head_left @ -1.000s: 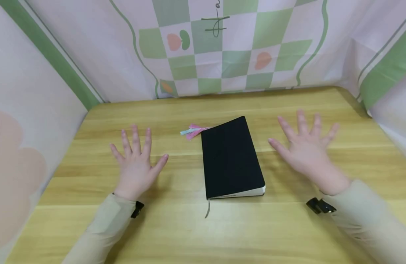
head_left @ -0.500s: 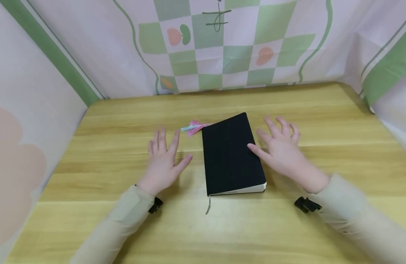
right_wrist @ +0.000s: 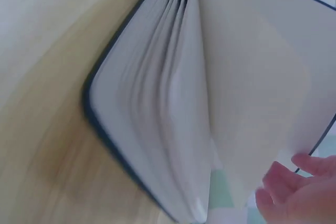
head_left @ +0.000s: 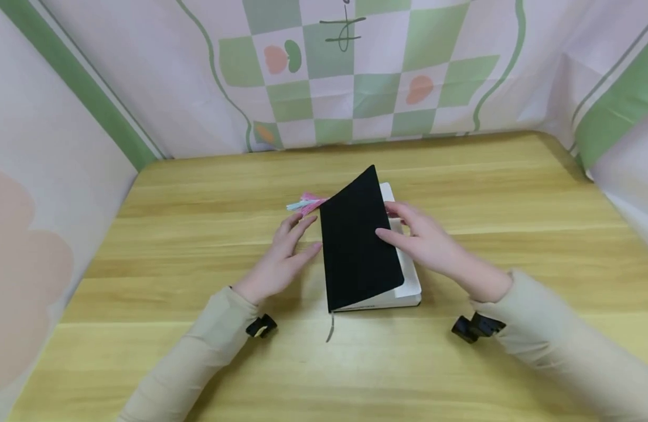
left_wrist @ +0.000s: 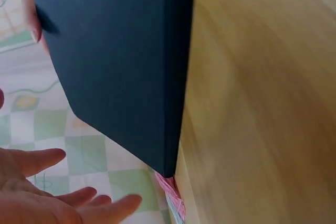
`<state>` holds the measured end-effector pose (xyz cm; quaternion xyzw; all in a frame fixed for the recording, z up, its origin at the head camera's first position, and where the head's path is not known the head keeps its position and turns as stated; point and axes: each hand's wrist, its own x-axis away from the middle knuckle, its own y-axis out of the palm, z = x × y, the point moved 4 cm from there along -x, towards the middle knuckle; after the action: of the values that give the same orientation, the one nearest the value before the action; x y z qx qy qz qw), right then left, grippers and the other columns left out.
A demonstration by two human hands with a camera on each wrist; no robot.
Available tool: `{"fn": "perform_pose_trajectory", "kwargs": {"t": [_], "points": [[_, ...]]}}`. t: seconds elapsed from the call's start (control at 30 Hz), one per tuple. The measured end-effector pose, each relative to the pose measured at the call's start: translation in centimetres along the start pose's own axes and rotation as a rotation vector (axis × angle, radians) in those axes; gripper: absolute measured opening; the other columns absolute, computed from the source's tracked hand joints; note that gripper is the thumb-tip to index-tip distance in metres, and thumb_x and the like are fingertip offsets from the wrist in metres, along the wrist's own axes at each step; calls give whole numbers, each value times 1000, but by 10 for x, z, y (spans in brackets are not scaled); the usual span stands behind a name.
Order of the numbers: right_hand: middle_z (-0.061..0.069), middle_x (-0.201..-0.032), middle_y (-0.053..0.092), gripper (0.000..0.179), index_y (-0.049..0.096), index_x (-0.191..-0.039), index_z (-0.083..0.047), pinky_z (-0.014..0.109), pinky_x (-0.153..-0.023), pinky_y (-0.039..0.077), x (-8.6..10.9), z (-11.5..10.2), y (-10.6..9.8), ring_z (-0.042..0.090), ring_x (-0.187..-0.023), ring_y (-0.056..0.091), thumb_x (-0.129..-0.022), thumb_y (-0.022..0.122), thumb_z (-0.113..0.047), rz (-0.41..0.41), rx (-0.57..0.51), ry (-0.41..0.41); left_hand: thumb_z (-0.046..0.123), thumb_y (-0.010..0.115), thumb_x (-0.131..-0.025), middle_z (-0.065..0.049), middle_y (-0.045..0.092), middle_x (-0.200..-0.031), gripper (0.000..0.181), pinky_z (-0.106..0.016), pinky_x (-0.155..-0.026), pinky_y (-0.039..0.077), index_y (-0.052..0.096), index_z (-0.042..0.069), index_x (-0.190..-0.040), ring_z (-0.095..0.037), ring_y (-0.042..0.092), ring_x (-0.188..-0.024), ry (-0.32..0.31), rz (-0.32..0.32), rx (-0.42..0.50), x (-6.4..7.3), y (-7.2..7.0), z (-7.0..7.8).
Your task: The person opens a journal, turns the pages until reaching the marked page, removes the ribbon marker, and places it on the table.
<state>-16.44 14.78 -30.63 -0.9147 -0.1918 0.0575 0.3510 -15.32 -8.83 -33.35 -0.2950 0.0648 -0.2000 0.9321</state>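
Observation:
A black notebook (head_left: 358, 252) lies on the wooden table with its front cover lifted at a slant, baring the white pages (head_left: 410, 275). My right hand (head_left: 432, 243) pinches the raised cover's right edge, thumb on the outside and fingers behind it. In the right wrist view, pages (right_wrist: 157, 93) fan apart inside, and the right hand's fingers (right_wrist: 294, 184) meet the cover's edge. Beside the spine, my left hand (head_left: 276, 264) holds nothing, its fingers loosely bent and the thumb tip right at the spine. In the left wrist view those fingers (left_wrist: 113, 208) are spread below the cover.
A pink and light blue tassel (head_left: 306, 203) sticks out at the notebook's top left corner. A thin grey ribbon marker (head_left: 331, 328) trails from the bottom of the spine. Beyond the table's (head_left: 208, 375) back edge hangs a green and white checked cloth (head_left: 334, 94).
Both hands have come inward toward the notebook. The right hand has taken hold of the cover's edge and raised it from the pages; the left hand has reached the spine.

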Motion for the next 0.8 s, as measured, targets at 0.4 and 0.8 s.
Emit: {"fn": "perform_pose_trajectory", "kwargs": {"t": [0.4, 0.8], "points": [[21, -147, 32, 68, 11, -152, -8, 56, -104, 33, -14, -23, 20, 38, -131, 37, -101, 33, -46, -157, -62, -73, 17, 42, -101, -13, 36, -147, 45, -48, -106, 37, 34, 5, -144, -30, 37, -135, 3, 44, 409, 5, -24, 13], [25, -153, 16, 70, 0, -153, -29, 62, -108, 24, -19, -27, 47, 44, -136, 29, -95, 20, -64, -378, 190, -19, 19, 36, -102, -18, 36, -144, 47, -48, -93, 49, 29, 4, -146, -37, 39, -131, 1, -35, 577, 15, -42, 20]]}}
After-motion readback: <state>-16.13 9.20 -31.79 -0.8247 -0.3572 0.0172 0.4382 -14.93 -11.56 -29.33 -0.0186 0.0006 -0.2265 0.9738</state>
